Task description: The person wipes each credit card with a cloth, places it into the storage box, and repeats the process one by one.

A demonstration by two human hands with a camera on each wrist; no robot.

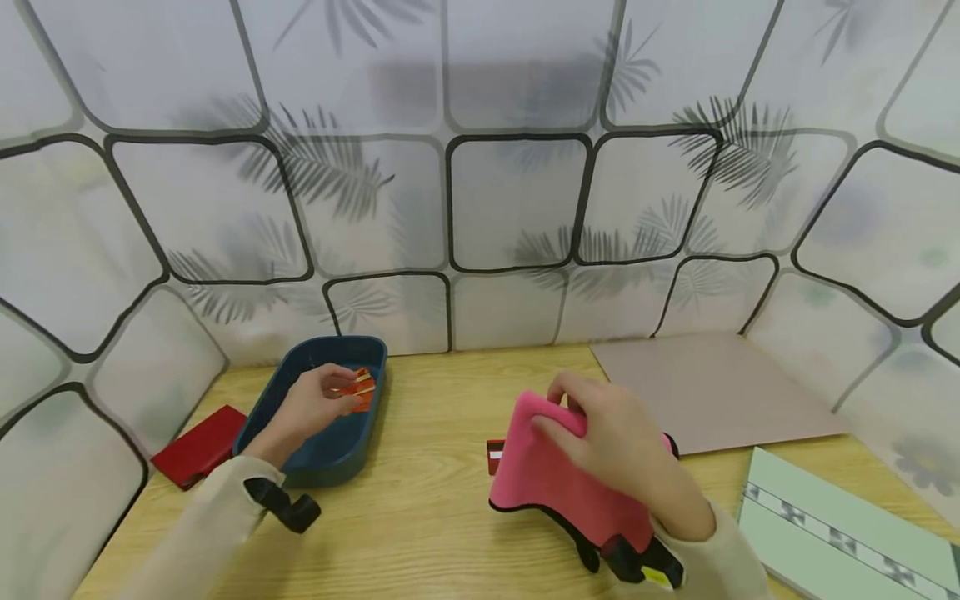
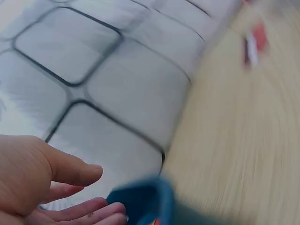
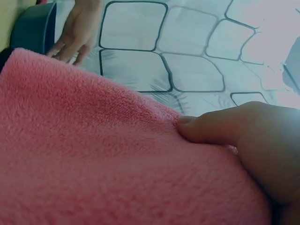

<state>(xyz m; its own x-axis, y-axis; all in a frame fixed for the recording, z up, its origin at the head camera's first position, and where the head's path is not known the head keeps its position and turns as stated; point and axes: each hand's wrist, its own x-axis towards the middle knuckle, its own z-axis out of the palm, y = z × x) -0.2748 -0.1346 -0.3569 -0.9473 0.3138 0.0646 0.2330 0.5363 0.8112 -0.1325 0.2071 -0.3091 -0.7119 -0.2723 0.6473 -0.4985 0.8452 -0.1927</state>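
Observation:
In the head view my left hand (image 1: 311, 408) hovers over a dark blue bin (image 1: 330, 475), close to an orange-red packet with yellow stripes (image 1: 363, 398) inside it. The left wrist view shows a gap between thumb and fingers, nothing held there, with the blurred bin rim (image 2: 167, 199) just beyond. My right hand (image 1: 611, 429) pinches the upper edge of a pink fuzzy cloth (image 1: 536, 467) with dark trim, raised off the table. Up close in the right wrist view, the thumb (image 3: 211, 126) presses on the cloth (image 3: 93, 140).
A small red card with a white stripe (image 1: 495, 457) lies partly behind the cloth. Left of the bin is a red folder or booklet (image 1: 198, 446). On the right are a pinkish-beige flat sheet (image 1: 712, 392) and a pale green patterned box or book (image 1: 840, 533). A patterned curtain (image 1: 517, 200) encloses the table.

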